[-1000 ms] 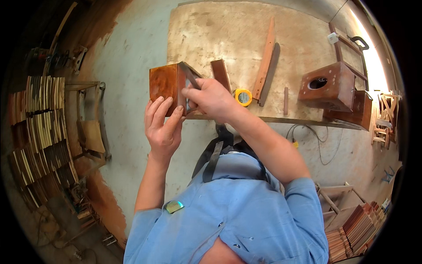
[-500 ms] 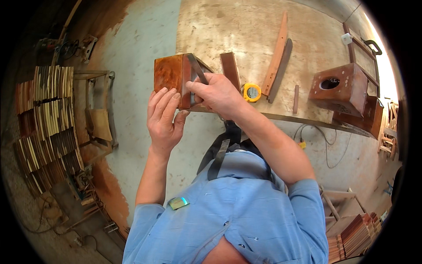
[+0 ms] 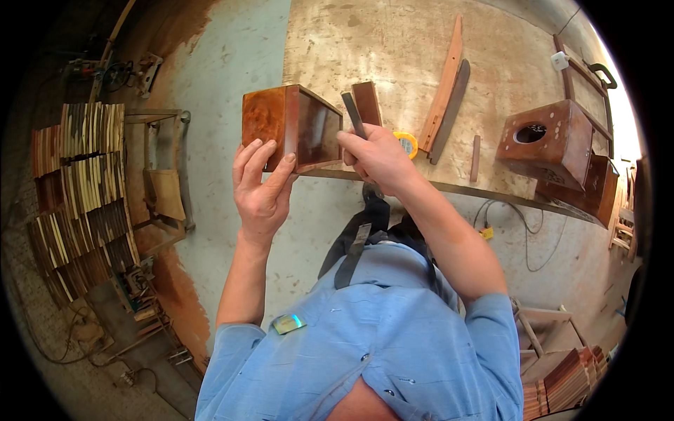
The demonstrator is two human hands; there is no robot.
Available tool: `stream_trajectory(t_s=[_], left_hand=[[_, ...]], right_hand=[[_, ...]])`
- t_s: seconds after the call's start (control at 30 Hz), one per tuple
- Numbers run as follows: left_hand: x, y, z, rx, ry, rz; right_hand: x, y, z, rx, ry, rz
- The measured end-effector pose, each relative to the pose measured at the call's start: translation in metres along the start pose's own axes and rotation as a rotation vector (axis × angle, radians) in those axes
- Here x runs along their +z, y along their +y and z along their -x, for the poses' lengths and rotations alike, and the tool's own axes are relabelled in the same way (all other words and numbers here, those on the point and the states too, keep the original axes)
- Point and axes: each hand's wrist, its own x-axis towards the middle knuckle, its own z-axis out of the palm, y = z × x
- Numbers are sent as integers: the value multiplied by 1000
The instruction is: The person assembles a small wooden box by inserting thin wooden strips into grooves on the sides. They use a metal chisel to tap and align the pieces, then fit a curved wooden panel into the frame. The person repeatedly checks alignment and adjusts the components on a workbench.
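A glossy reddish-brown wooden box (image 3: pixel 264 119) lies at the near left edge of the worktable, its hollow side facing right and its grained orange-brown panel on the left. My left hand (image 3: pixel 263 189) holds the near end of that panel, fingertips resting over its surface. To the right of the box, my right hand (image 3: pixel 379 158) is closed around a dark flat bar (image 3: pixel 353 116), perhaps a file, whose upper end sticks up past the thumb. The bar is apart from the box. Its lower part is hidden in my fist.
On the worktable (image 3: pixel 393 42) lie a short brown board (image 3: pixel 366 104), a yellow tape measure (image 3: pixel 408 143), two long curved wooden strips (image 3: pixel 442 91) and a small stick (image 3: pixel 475 158). A box with a round hole (image 3: pixel 547 140) stands right. Stacked wood pieces (image 3: pixel 88 168) fill the far left.
My right hand has drawn the dark bar rightward, off the box's edge. With it gone, the box's hollow inside shows. My left hand stays at the panel, its index finger shifted slightly.
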Motion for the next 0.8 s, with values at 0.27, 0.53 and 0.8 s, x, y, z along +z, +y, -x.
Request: stream_trajectory(t_s=[0.27, 0.53, 0.8], left_hand=[[0, 3, 2, 14, -14, -22], [1, 29, -15, -247, 24, 5], [9, 38, -56, -759, -123, -10]], right_hand=[[-26, 32, 7, 22, 5, -83], [-57, 59, 18, 133, 26, -85], [-79, 90, 27, 182, 48, -134]])
